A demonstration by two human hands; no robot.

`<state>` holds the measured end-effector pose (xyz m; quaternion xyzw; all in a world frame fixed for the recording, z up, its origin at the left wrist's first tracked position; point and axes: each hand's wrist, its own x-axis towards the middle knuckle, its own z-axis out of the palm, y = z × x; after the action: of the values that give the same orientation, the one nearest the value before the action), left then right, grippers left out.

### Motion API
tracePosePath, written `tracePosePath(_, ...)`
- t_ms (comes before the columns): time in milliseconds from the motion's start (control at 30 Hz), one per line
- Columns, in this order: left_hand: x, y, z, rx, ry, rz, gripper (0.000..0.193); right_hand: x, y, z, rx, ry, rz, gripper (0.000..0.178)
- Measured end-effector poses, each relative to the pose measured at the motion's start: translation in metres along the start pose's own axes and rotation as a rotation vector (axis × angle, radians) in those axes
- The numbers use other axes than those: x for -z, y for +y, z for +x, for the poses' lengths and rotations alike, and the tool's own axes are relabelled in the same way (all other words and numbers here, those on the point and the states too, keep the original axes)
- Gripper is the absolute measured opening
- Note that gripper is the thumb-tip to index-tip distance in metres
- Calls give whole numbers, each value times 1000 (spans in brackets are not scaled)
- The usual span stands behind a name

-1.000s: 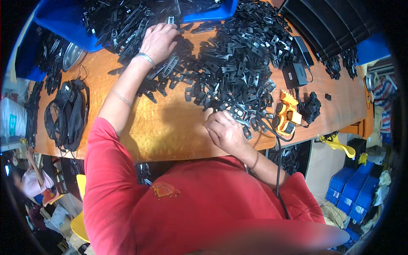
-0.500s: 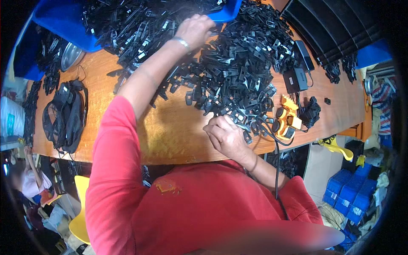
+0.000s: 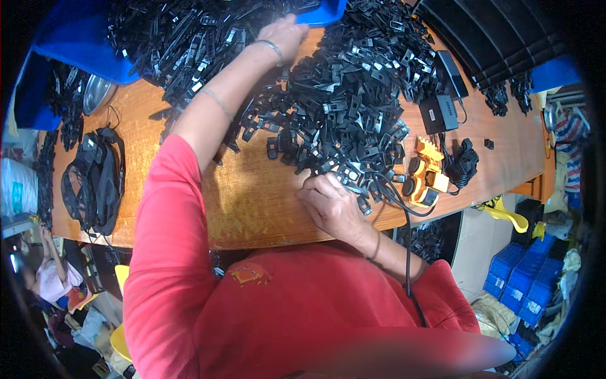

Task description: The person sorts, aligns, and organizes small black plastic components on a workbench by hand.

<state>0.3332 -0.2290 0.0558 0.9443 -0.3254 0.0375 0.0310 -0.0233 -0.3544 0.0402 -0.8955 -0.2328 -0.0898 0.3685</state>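
Note:
A big heap of small black plastic clips (image 3: 353, 95) covers the far middle of the wooden table (image 3: 252, 196). My left hand (image 3: 284, 35), with a metal bangle on the wrist, reaches far out to the edge of a blue bin (image 3: 325, 14) and rests among the clips there; what it holds is hidden. My right hand (image 3: 331, 205) lies near the table's front edge, fingers curled on a black clip at the foot of the heap.
A yellow and black tool (image 3: 426, 170) with a black cable lies to the right of my right hand. Black power adapters (image 3: 442, 107) sit behind it. Bundled black straps (image 3: 98, 180) lie at the left. Blue crates (image 3: 527, 278) stand on the floor at right.
My left arm has stretched further away and to the right, from the clip pile at the left to the blue bin's edge. My right hand has stayed at the front of the heap.

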Motion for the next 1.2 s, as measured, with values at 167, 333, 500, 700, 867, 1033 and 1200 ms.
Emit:
tracePosePath(167,9,-8,-20,-46,189,179,13,2,-3,1,-2,-8,1,19)
tracePosePath(333,-8,13,22,67,322,-129,24,-1,-1,0,15,1,-13,18)
tracePosePath(500,-15,27,50,260,-27,-388,34,-4,1,-1,13,20,-1,18)
tracePosePath(700,-20,41,59,424,-22,-355,34,1,-3,-1,-46,5,16,19)
tracePosePath(867,-35,25,60,387,9,-470,39,0,-3,-1,-13,-10,19,20)
tracePosePath(1033,-46,29,57,362,47,-851,21,0,-3,-3,-32,-8,-1,20)
tracePosePath(1200,-46,39,59,399,120,-977,29,-3,0,-6,-46,-1,3,19)
